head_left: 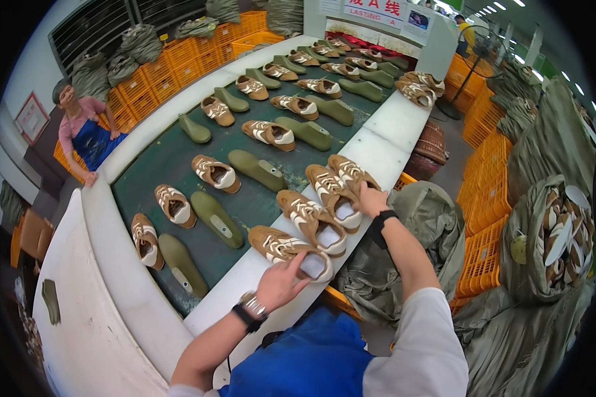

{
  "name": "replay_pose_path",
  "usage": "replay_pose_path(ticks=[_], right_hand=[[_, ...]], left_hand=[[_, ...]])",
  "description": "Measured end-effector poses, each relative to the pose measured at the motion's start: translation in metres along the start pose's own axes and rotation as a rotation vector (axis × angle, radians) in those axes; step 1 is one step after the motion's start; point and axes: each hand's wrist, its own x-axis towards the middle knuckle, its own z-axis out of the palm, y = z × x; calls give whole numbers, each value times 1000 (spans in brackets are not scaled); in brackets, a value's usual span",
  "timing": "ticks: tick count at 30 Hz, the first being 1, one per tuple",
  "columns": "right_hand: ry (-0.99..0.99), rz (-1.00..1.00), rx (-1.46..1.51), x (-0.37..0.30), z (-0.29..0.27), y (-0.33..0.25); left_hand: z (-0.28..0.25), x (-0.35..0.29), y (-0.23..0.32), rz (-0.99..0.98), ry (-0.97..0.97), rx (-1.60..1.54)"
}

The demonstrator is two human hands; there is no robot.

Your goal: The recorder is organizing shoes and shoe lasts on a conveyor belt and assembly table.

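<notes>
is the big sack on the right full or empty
Full: the open-topped grey-green sack bulges, and tan and white shoe uppers show heaped at its mouth.

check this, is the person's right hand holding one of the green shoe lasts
No, the right hand rests on a tan shoe upper at the conveyor's white edge; the green lasts lie untouched on the belt.

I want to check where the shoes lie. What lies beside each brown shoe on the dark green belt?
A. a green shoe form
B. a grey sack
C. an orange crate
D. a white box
A: on the belt, each brown shoe has a green shoe form lying next to it, pair after pair.
</notes>
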Motion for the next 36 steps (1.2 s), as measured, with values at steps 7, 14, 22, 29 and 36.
replay_pose_path(ticks=[7, 14, 22, 29, 36], right_hand=[[-83, -443, 5, -120, 23, -45], [-31, -458, 178, -164, 37, -51], [-144, -614, 189, -217, 45, -115], [-154, -797, 347, -290, 54, -166], [-693, -1016, 922, -324, 41, -307]], left_hand=[[47, 25, 5, -272, -394, 277], [40, -100, -8, -320, -256, 312], [62, -155, -53, -642, -100, 158], [49, -287, -55, -497, 65, -231], [16, -472, -10, -778, 886, -804]])
